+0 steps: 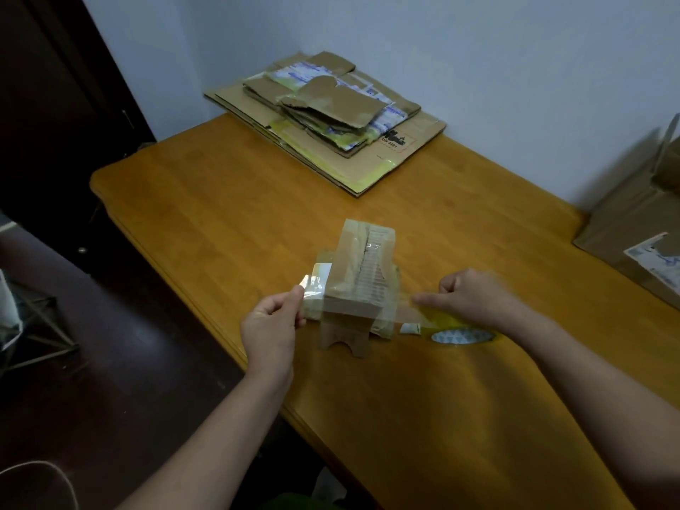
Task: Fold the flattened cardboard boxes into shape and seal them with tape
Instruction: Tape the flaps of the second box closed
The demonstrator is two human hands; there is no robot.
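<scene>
Tape strip seemingly between fingers

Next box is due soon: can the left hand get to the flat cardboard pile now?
Probably not yet: the left hand pinches the tape stretched over the small box; the pile lies beyond it, at the table's far end.

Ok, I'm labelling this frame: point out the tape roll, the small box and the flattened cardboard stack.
tape roll [461, 336]: head view, white patterned core.
small box [347, 308]: head view, near brown face.
flattened cardboard stack [342, 101]: head view, top torn sheet.
</scene>
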